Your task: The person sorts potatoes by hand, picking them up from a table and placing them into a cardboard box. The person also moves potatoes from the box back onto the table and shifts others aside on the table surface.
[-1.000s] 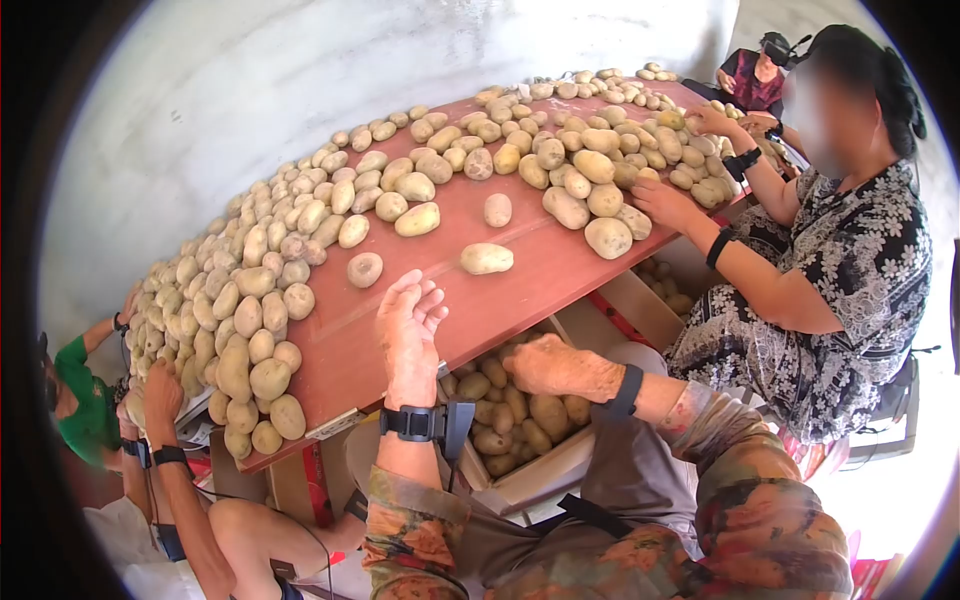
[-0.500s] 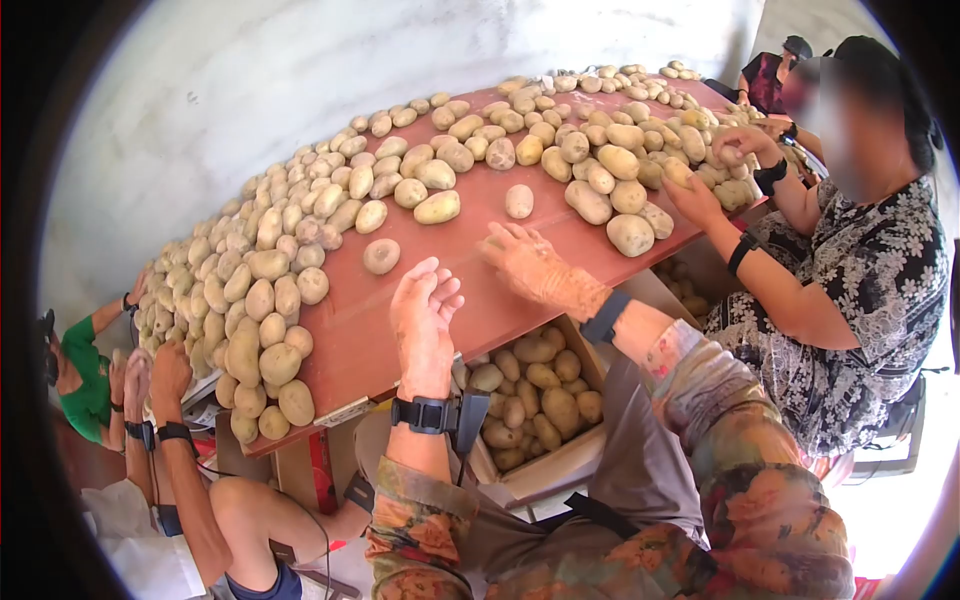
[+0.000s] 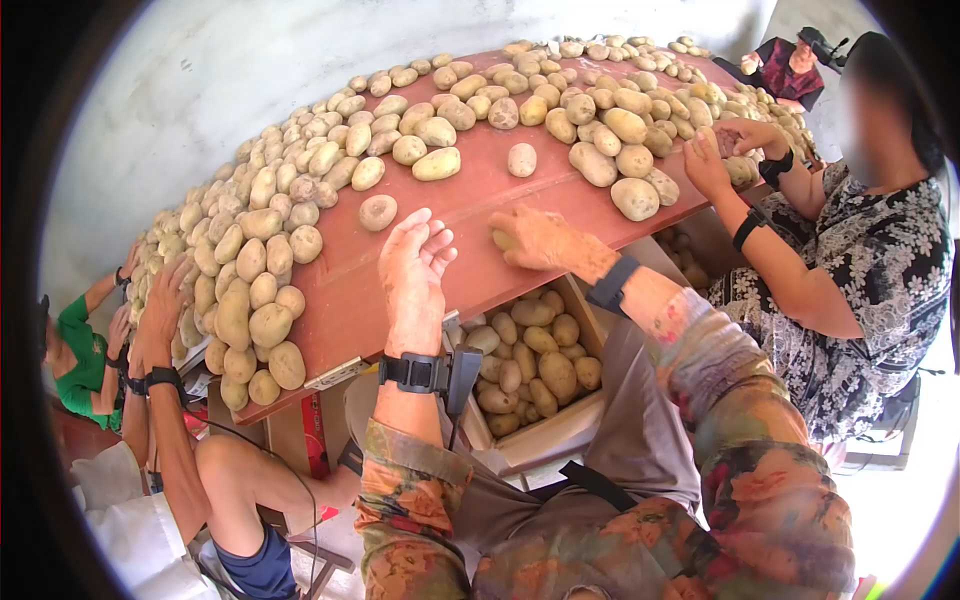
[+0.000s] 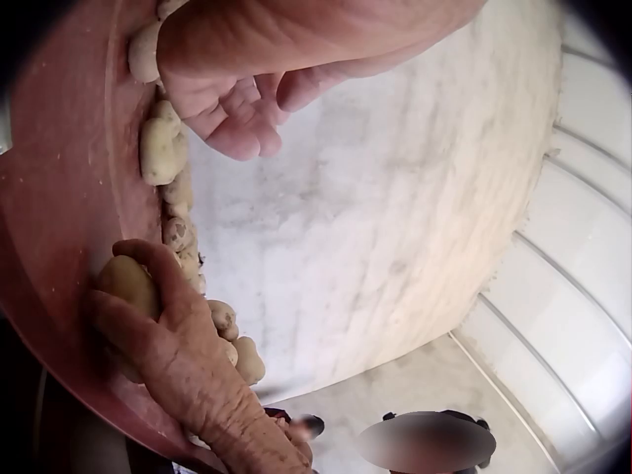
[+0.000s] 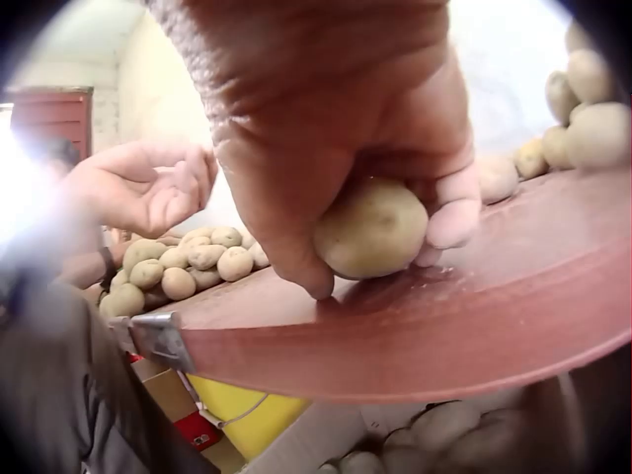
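Potato sits at the tabletop, near its edge, with the right hand's fingers and thumb curled round it; the left hand is loosely curled, holding nothing. Best, I judge, to keep that wrap snug without squeezing, and lift before moving sideways, so neither skin nor knuckles scrape the edge above the box.

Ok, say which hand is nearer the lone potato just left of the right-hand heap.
Right. The right hand, gripping another potato at the tabletop, is just short of the lone potato; the left hand is raised, farther off to the left.
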